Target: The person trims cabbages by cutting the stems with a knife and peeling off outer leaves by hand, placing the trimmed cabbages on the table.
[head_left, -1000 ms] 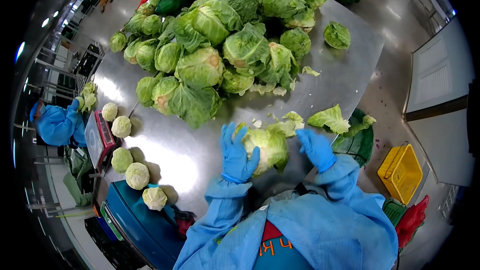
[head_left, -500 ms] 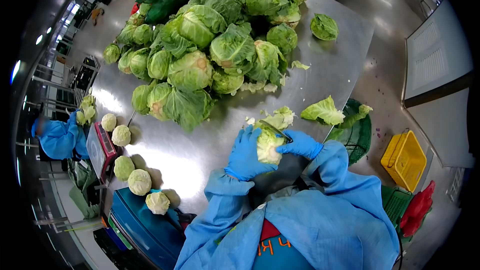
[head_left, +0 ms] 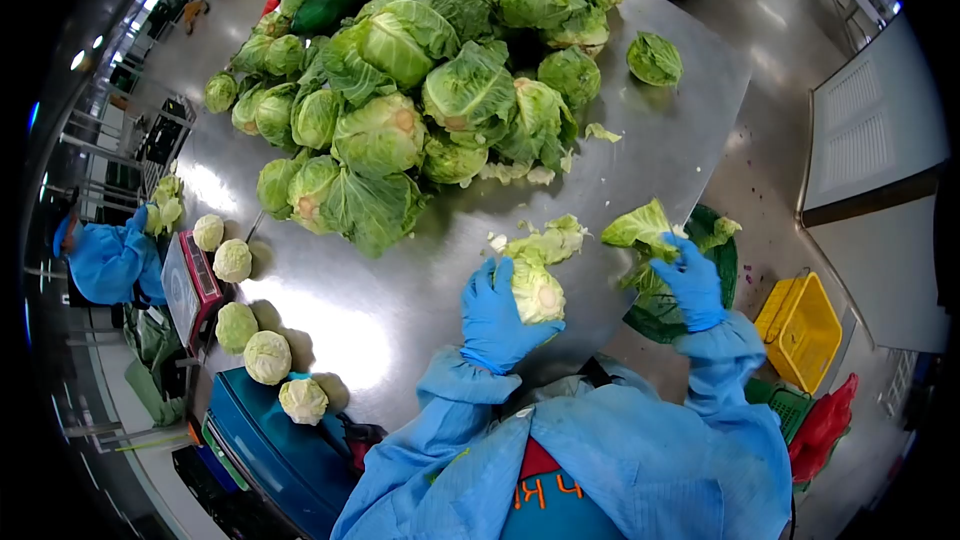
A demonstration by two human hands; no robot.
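Observation:
My left hand (head_left: 497,318) is wrapped round the side of a trimmed pale cabbage (head_left: 537,290), its cut stem end facing me. Loose outer leaves (head_left: 552,241) lie against the cabbage's far side. Out at the table's right edge, my right hand (head_left: 690,282) has its bent fingers on a green cabbage leaf (head_left: 640,224), with more leaf hanging below the fingers. Both hands wear blue gloves. The knife does not show clearly now.
A heap of untrimmed cabbages (head_left: 380,135) covers the far part of the steel table (head_left: 690,120). Several trimmed cabbages (head_left: 268,357) stand at left near a red scale (head_left: 195,280). A green mesh bag (head_left: 725,280) and yellow crate (head_left: 800,330) are at right. A co-worker (head_left: 110,260) is at far left.
My right hand has left the cabbage and moved right to the leaf at the table edge. The knife seen at the cabbage before is no longer visible there. My left hand stays on the cabbage.

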